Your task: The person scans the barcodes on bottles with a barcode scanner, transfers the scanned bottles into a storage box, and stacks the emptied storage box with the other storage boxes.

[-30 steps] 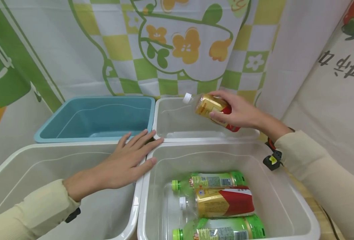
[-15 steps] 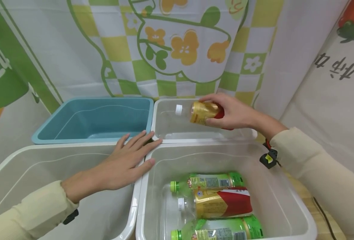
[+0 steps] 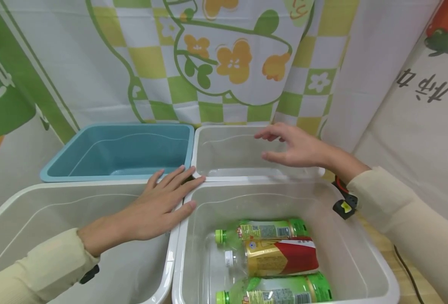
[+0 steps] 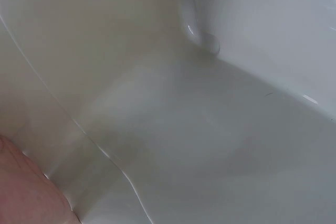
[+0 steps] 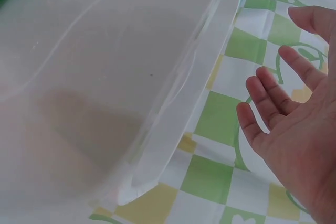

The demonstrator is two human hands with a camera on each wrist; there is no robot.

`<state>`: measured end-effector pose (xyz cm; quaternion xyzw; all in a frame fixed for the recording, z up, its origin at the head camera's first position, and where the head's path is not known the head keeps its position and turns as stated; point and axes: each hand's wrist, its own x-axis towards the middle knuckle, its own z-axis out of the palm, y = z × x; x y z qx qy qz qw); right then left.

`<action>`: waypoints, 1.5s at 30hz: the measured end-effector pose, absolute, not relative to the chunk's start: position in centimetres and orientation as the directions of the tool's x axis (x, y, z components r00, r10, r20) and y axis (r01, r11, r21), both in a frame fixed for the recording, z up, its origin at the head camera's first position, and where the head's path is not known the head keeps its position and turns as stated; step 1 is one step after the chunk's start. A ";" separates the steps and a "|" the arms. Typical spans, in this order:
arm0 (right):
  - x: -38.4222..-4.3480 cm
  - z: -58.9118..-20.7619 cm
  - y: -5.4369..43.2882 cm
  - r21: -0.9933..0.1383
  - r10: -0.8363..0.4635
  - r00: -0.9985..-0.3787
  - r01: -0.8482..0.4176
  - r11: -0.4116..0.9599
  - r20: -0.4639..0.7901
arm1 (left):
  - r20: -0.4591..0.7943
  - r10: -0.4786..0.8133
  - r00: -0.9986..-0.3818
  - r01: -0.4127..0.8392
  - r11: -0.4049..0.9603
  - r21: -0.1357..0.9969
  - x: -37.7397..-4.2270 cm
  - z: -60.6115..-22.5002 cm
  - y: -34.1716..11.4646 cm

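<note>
My right hand (image 3: 296, 147) hovers over the back-right pale bin (image 3: 224, 145), thumb and fingers spread apart with nothing between them; the right wrist view also shows that hand (image 5: 307, 135) bare. No bottle shows inside that bin from here. My left hand (image 3: 161, 207) rests with straight fingers on the rims where the bins meet. In the front-right pale bin (image 3: 246, 200) lie three bottles on their sides: a green-labelled bottle (image 3: 269, 229), a gold-and-red-labelled bottle (image 3: 281, 256) with a white cap, and another green-labelled bottle (image 3: 284, 290).
A teal bin (image 3: 140, 147) stands at the back left, and a large pale bin (image 3: 64, 228) at the front left. A printed checkered cloth (image 3: 216, 93) hangs behind them. On the right, a dark cable (image 3: 408, 274) runs over the wooden surface (image 3: 383, 236).
My right hand held a gold-and-red bottle over the back-right bin, lowered it slightly leftward, then let go. The bottle is out of sight now. The left hand stayed put.
</note>
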<state>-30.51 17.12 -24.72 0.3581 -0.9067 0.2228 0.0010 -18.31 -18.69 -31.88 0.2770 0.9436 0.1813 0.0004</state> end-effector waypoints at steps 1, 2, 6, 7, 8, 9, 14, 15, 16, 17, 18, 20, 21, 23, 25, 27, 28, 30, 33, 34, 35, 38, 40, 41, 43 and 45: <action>-30.4 -24.7 17.1 -0.403 -0.651 -0.742 -0.650 0.644 0.158 | 0.100 0.522 -0.847 0.521 0.782 0.342 -18.3 -31.8 -18.7; -30.3 -24.7 17.1 -0.402 -0.655 -0.739 -0.654 0.641 0.157 | 0.099 0.521 -0.848 0.520 0.782 0.343 -18.3 -31.8 -18.7; -29.9 -24.5 17.0 -0.389 -0.675 -0.721 -0.673 0.630 0.155 | 0.097 0.517 -0.850 0.516 0.784 0.344 -18.2 -31.6 -18.8; -29.7 -24.5 17.0 -0.382 -0.679 -0.718 -0.677 0.629 0.154 | 0.096 0.516 -0.851 0.515 0.785 0.345 -18.2 -31.6 -18.8; -29.5 -24.4 17.0 -0.375 -0.686 -0.711 -0.684 0.626 0.152 | 0.096 0.515 -0.851 0.515 0.786 0.343 -18.2 -31.6 -18.8; -29.3 -24.4 17.0 -0.372 -0.689 -0.709 -0.686 0.626 0.148 | 0.097 0.515 -0.852 0.515 0.787 0.341 -18.2 -31.6 -18.8; -28.2 -24.6 17.2 -0.367 -0.701 -0.701 -0.691 0.623 0.130 | 0.100 0.518 -0.850 0.519 0.789 0.329 -18.3 -31.6 -18.7; -27.9 -24.7 17.3 -0.369 -0.700 -0.702 -0.689 0.624 0.128 | 0.100 0.519 -0.849 0.521 0.788 0.328 -18.4 -31.7 -18.7; -27.7 -24.7 17.3 -0.369 -0.704 -0.699 -0.692 0.621 0.126 | 0.101 0.520 -0.848 0.522 0.787 0.328 -18.4 -31.7 -18.7; -27.5 -24.8 17.4 -0.371 -0.706 -0.697 -0.693 0.619 0.125 | 0.102 0.522 -0.847 0.524 0.787 0.328 -18.4 -31.7 -18.7; -27.3 -24.8 17.4 -0.371 -0.707 -0.696 -0.694 0.617 0.125 | 0.102 0.522 -0.847 0.524 0.787 0.327 -18.4 -31.7 -18.7; -27.0 -25.0 17.4 -0.372 -0.705 -0.697 -0.693 0.617 0.130 | 0.100 0.521 -0.848 0.522 0.787 0.329 -18.4 -31.7 -18.7; -26.8 -25.0 17.4 -0.371 -0.702 -0.699 -0.693 0.618 0.136 | 0.099 0.520 -0.848 0.521 0.787 0.330 -18.3 -31.7 -18.7; -26.3 -25.2 17.4 -0.379 -0.696 -0.702 -0.692 0.615 0.153 | 0.097 0.519 -0.849 0.519 0.787 0.332 -18.3 -31.7 -18.7; -25.9 -25.5 17.4 -0.378 -0.698 -0.693 -0.704 0.601 0.182 | 0.096 0.520 -0.849 0.520 0.787 0.334 -18.3 -31.8 -18.7; -25.4 -25.7 17.4 -0.374 -0.703 -0.681 -0.719 0.586 0.207 | 0.094 0.524 -0.847 0.522 0.785 0.334 -18.3 -31.8 -18.7; -25.3 -25.9 17.3 -0.369 -0.710 -0.669 -0.731 0.575 0.220 | 0.094 0.525 -0.846 0.524 0.784 0.335 -18.3 -31.8 -18.6; -24.9 -26.2 17.1 -0.361 -0.722 -0.650 -0.749 0.556 0.237 | 0.095 0.526 -0.845 0.525 0.782 0.334 -18.3 -31.9 -18.6; -24.6 -26.4 16.8 -0.356 -0.738 -0.632 -0.764 0.538 0.239 | 0.099 0.523 -0.846 0.524 0.783 0.336 -18.3 -31.9 -18.6; -24.5 -26.5 16.7 -0.358 -0.742 -0.626 -0.767 0.533 0.237 | 0.100 0.522 -0.847 0.523 0.784 0.335 -18.3 -31.9 -18.6; -24.3 -26.5 16.5 -0.362 -0.746 -0.625 -0.767 0.530 0.232 | 0.100 0.521 -0.847 0.522 0.785 0.334 -18.3 -31.9 -18.6; -23.9 -26.8 16.2 -0.356 -0.759 -0.610 -0.777 0.518 0.226 | 0.100 0.520 -0.848 0.521 0.788 0.328 -18.3 -31.9 -18.7; -23.6 -27.1 16.0 -0.356 -0.771 -0.595 -0.787 0.504 0.225 | 0.098 0.519 -0.849 0.520 0.789 0.326 -18.3 -31.8 -18.7; -23.5 -27.3 16.0 -0.351 -0.777 -0.587 -0.793 0.498 0.225 | 0.098 0.518 -0.850 0.519 0.790 0.326 -18.3 -31.8 -18.7; -23.1 -27.6 15.9 -0.341 -0.788 -0.571 -0.806 0.484 0.231 | 0.097 0.517 -0.851 0.517 0.791 0.326 -18.3 -31.8 -18.6; -22.8 -27.9 15.8 -0.339 -0.795 -0.558 -0.814 0.471 0.236 | 0.095 0.516 -0.851 0.516 0.792 0.326 -18.3 -31.8 -18.6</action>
